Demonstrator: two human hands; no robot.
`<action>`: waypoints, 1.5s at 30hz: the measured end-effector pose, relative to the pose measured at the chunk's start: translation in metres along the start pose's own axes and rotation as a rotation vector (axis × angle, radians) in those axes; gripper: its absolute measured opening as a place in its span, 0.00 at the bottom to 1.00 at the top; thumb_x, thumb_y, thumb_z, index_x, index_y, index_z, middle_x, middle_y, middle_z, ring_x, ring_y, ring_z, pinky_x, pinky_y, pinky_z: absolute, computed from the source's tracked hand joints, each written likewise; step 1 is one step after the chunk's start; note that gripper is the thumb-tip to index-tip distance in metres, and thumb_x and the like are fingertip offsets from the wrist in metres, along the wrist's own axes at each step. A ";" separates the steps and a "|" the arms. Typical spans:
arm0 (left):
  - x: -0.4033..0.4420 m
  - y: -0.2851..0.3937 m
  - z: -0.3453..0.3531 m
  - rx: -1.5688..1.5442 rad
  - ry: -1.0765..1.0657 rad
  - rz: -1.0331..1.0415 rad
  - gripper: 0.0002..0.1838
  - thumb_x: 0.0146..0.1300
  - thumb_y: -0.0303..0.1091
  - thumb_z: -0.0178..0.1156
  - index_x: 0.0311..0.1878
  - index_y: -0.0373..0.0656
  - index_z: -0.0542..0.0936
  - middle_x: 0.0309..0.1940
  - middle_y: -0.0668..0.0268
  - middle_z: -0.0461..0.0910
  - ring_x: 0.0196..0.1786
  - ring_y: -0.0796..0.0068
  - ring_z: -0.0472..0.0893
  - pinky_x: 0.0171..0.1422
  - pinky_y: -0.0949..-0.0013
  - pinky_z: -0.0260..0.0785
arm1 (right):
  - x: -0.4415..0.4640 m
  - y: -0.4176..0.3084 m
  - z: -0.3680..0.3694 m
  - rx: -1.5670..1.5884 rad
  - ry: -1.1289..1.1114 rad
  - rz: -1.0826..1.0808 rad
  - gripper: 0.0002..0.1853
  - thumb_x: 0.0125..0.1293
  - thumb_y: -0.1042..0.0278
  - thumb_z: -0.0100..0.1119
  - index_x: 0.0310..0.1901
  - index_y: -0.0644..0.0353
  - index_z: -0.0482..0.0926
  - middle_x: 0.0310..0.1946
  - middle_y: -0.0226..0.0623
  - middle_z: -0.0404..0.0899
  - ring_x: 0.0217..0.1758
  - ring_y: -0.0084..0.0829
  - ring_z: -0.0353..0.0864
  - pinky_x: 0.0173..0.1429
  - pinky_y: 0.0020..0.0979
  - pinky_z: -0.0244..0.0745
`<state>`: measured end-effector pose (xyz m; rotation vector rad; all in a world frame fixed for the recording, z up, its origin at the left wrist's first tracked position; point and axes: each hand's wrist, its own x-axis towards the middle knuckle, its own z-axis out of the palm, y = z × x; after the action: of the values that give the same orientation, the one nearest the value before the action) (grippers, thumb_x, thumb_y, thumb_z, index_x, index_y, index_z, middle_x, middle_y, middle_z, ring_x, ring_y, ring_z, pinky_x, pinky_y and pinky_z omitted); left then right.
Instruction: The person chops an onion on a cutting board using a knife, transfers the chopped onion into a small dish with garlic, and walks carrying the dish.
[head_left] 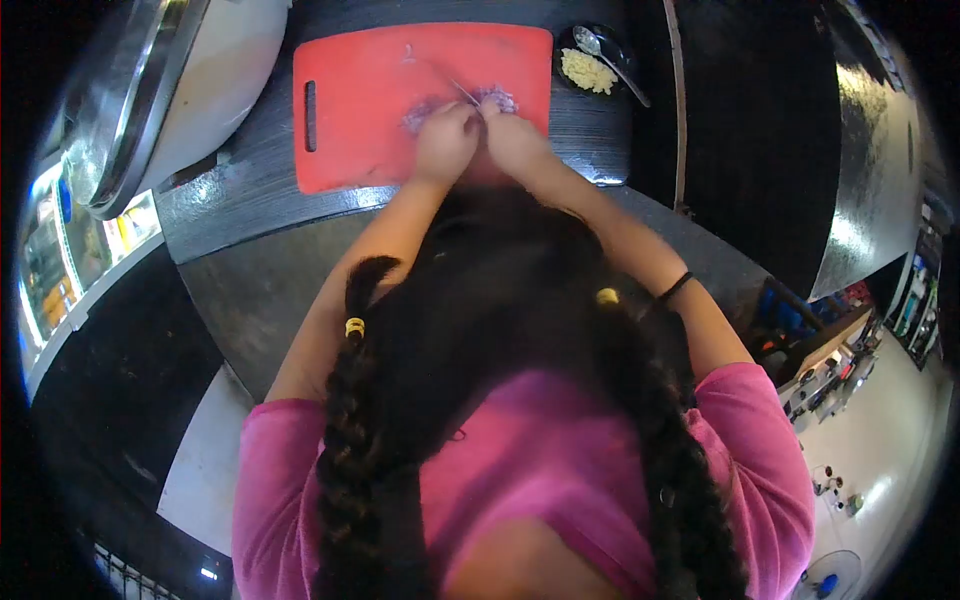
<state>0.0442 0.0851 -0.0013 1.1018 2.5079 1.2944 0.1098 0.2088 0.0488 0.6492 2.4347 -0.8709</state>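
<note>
Seemingly gripped a knife (463, 92) in the right hand (512, 143), right of the red cutting board's (350, 130) middle; curled the left hand (447, 142) close by, its hold too blurred to tell. Risked nicked left fingers if the blade slipped, or chopped purple onion (502, 97) scattered by a quick stroke. Had, beyond the board's right edge, minced garlic (587, 72) and a spoon (588, 42) in a black bowl (615, 48).

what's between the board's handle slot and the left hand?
Head view: from the handle slot, bare red board, then a blurred patch of purplish bits close by the left hand.
</note>
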 end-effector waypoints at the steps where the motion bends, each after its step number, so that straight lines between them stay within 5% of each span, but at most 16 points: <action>1: 0.000 0.002 -0.001 -0.003 0.006 -0.017 0.05 0.56 0.24 0.63 0.36 0.37 0.83 0.34 0.53 0.82 0.39 0.47 0.82 0.45 0.54 0.75 | -0.007 -0.002 -0.004 0.004 0.005 0.004 0.17 0.77 0.67 0.30 0.57 0.64 0.66 0.46 0.64 0.82 0.54 0.63 0.81 0.58 0.58 0.72; 13: -0.002 0.000 -0.001 -0.011 0.021 -0.022 0.03 0.56 0.24 0.64 0.34 0.37 0.82 0.34 0.54 0.82 0.37 0.50 0.82 0.44 0.55 0.75 | -0.028 -0.005 -0.010 -0.112 -0.012 -0.035 0.16 0.75 0.69 0.34 0.57 0.68 0.68 0.46 0.64 0.82 0.53 0.61 0.82 0.57 0.58 0.75; 22: -0.007 0.003 0.003 -0.090 0.037 -0.086 0.03 0.56 0.24 0.61 0.34 0.37 0.82 0.35 0.51 0.81 0.41 0.45 0.80 0.47 0.50 0.73 | -0.024 -0.002 -0.010 0.017 0.025 -0.003 0.25 0.80 0.59 0.25 0.55 0.68 0.73 0.52 0.66 0.79 0.57 0.62 0.80 0.63 0.57 0.71; 25: -0.008 0.001 0.003 -0.086 0.035 -0.102 0.03 0.56 0.24 0.61 0.34 0.36 0.82 0.35 0.51 0.82 0.42 0.45 0.81 0.47 0.50 0.74 | -0.046 0.003 -0.007 -0.051 0.028 -0.059 0.15 0.75 0.68 0.32 0.53 0.66 0.68 0.45 0.67 0.81 0.51 0.64 0.81 0.56 0.58 0.73; 31: -0.012 -0.002 0.003 -0.071 0.013 -0.094 0.06 0.57 0.25 0.61 0.37 0.36 0.83 0.37 0.49 0.82 0.44 0.44 0.81 0.50 0.50 0.74 | -0.007 -0.001 0.003 0.087 0.012 0.045 0.24 0.80 0.59 0.26 0.58 0.67 0.71 0.54 0.64 0.79 0.58 0.61 0.80 0.63 0.57 0.71; 33: -0.009 -0.003 -0.002 -0.077 0.012 -0.075 0.07 0.58 0.26 0.62 0.39 0.37 0.84 0.37 0.49 0.83 0.45 0.44 0.81 0.51 0.50 0.74 | 0.016 0.009 0.007 0.054 0.075 -0.107 0.21 0.79 0.61 0.29 0.57 0.67 0.70 0.51 0.64 0.80 0.58 0.61 0.80 0.63 0.57 0.71; 39: -0.013 0.006 -0.035 0.036 -0.176 -0.039 0.13 0.56 0.26 0.69 0.45 0.36 0.83 0.44 0.51 0.83 0.48 0.48 0.82 0.55 0.55 0.76 | -0.060 0.010 -0.019 0.045 -0.102 0.094 0.30 0.81 0.53 0.25 0.58 0.69 0.75 0.57 0.64 0.78 0.62 0.60 0.77 0.68 0.56 0.67; 42: -0.016 0.001 -0.020 0.008 -0.206 -0.041 0.15 0.53 0.27 0.71 0.45 0.36 0.83 0.44 0.52 0.82 0.50 0.49 0.82 0.54 0.54 0.75 | -0.072 0.022 -0.012 -0.003 -0.128 0.115 0.18 0.78 0.64 0.34 0.57 0.67 0.67 0.49 0.69 0.80 0.55 0.63 0.80 0.59 0.57 0.73; 45: -0.010 0.005 -0.014 0.005 -0.184 -0.070 0.14 0.52 0.27 0.72 0.43 0.36 0.83 0.40 0.53 0.82 0.46 0.50 0.83 0.52 0.54 0.76 | -0.068 0.024 0.003 -0.035 -0.132 0.162 0.17 0.78 0.64 0.34 0.56 0.67 0.67 0.47 0.69 0.80 0.54 0.64 0.81 0.58 0.58 0.73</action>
<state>0.0488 0.0712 0.0094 1.0714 2.3937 1.1143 0.1772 0.2047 0.0748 0.7405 2.2409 -0.7796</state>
